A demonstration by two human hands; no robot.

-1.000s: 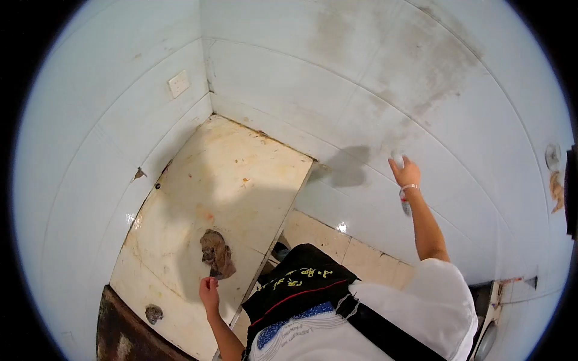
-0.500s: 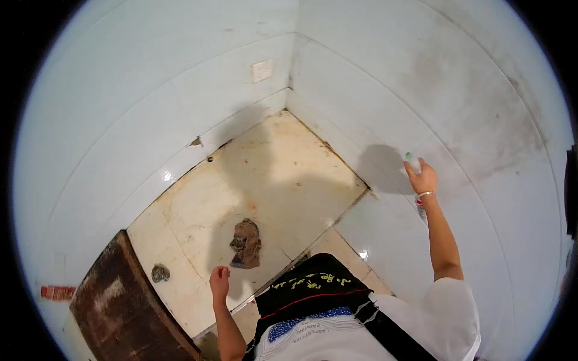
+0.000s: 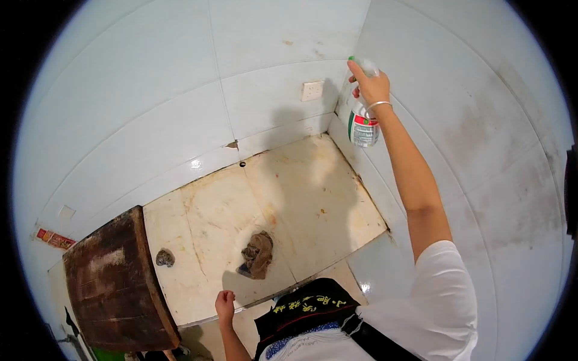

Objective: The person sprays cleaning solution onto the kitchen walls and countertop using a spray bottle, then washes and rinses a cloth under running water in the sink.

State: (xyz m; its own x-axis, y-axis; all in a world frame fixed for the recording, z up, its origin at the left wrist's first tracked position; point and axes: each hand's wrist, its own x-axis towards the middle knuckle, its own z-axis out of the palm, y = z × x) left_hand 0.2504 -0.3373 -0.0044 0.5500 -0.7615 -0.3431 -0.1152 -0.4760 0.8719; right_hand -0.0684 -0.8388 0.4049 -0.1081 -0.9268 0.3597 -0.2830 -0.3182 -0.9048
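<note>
The right hand [image 3: 373, 88] gripped the spray bottle [image 3: 363, 130], best kept steady; whether the left hand [image 3: 225, 307] was closed was unclear

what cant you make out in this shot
In the head view, now:
- fine label print on the spray bottle: too small to read
- the gripped part of that bottle: covered by the right hand
- the inside of the left hand: hidden by its own curled fingers
- lettering on the red strip on the wall: too small
- the green item below the dark board: cut off by the bottom edge
</note>
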